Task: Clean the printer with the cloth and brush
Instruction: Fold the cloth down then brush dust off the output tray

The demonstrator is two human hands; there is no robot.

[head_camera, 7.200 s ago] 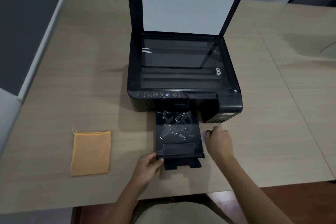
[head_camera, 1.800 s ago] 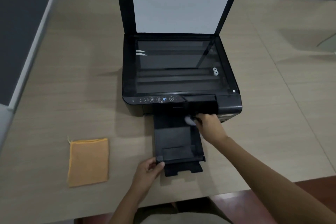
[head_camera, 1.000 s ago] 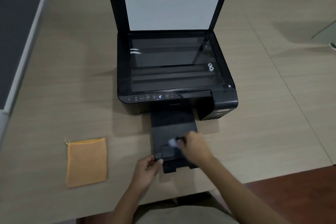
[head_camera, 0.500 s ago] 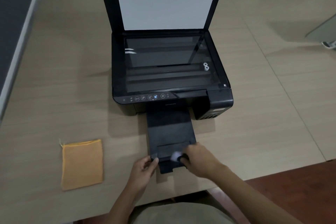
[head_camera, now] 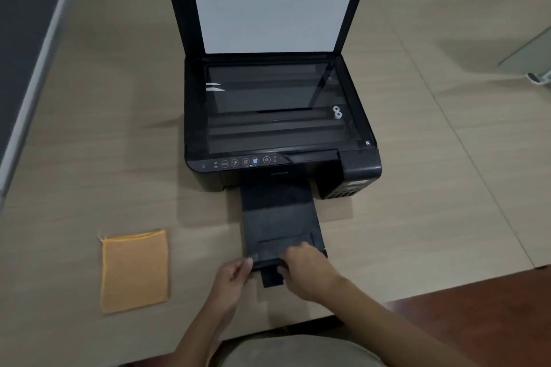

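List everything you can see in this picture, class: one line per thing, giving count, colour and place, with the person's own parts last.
printer: one, black, middle of the table, scanner lid raised.
output tray: one, black, pulled out from the printer's front toward the person.
cloth: one, orange, lying flat on the table left of the tray.
table: one, light wood, under everything.
pale object: one, only partly in view at the right edge; cannot tell what it is.
left hand: one, at the tray's near left corner.
right hand: one, on the tray's near edge; whatever it holds is hidden.
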